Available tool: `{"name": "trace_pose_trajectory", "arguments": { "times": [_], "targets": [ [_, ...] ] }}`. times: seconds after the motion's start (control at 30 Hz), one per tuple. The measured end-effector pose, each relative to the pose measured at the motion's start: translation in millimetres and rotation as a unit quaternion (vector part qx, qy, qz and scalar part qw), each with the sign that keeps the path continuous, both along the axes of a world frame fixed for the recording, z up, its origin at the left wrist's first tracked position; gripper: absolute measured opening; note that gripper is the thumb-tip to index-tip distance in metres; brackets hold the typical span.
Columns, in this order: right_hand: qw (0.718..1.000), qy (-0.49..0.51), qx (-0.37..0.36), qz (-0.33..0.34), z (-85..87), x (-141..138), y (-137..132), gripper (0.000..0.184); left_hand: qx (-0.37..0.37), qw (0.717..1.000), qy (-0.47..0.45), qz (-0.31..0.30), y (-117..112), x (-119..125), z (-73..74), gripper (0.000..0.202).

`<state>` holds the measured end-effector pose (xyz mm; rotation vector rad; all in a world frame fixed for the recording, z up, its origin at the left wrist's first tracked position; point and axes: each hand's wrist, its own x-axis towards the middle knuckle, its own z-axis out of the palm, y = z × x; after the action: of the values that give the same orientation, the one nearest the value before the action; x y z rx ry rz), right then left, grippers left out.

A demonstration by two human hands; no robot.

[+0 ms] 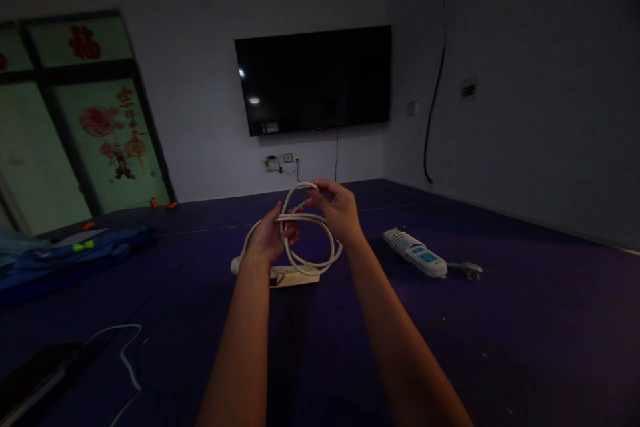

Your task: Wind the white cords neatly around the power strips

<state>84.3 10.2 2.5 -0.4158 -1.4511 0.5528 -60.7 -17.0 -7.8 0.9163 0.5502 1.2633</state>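
Note:
Loops of a white power cord (333,243) hang between my two hands. My left hand (270,237) is closed around the crossing strands, thumb pointing up. Higher and to the right, my right hand (337,207) pinches the top of a loop between thumb and fingers. Below the loops a white power strip (295,277) lies on the purple floor, partly hidden by my left hand and the cord. A rounded white end piece (235,265) shows left of my left wrist. To the right rests a second power strip (423,257) with blue socket faces, its cord wrapped around one end.
Blue cloth (75,253) lies on the floor at left. A thin white cable (127,360) runs from a dark flat object (40,373) at lower left. A television (315,80) hangs on the far wall, above wall sockets (283,159). A black cable (435,113) dangles at right.

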Motion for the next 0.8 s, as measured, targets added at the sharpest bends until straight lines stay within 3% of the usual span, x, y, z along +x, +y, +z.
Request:
{"name": "trace_pose_trajectory", "arguments": {
  "times": [0.13, 0.23, 0.4, 0.57, 0.7, 0.8],
  "targets": [
    [0.992, -0.073, 0.030, 0.095, 4.5, 4.4, -11.7, 0.023, 0.026, 0.993, -0.054, 0.100, 0.5, -0.6, 1.2, 0.021],
    [0.983, -0.104, 0.046, 0.143, 6.7, 3.4, -19.4, 0.017, 0.047, 0.986, -0.087, 0.133, 1.4, -1.0, 2.6, 0.020],
    [0.985, -0.130, 0.066, 0.089, 6.1, -7.1, -19.2, 0.023, 0.057, 0.977, -0.124, 0.164, 6.2, -3.8, 3.1, 0.026],
    [0.984, -0.167, 0.050, 0.017, 2.8, -2.9, -12.8, 0.014, 0.076, 0.973, -0.147, 0.161, 5.8, -6.2, 4.8, 0.027],
    [0.983, -0.179, 0.009, 0.035, 0.5, 6.5, -8.9, 0.011, 0.076, 0.974, -0.153, 0.150, 4.5, -6.5, 6.7, 0.028],
    [0.982, -0.185, 0.004, 0.035, -0.6, 7.9, -6.3, 0.007, 0.061, 0.971, -0.147, 0.177, 5.1, -5.2, 6.9, 0.019]
  ]
}}
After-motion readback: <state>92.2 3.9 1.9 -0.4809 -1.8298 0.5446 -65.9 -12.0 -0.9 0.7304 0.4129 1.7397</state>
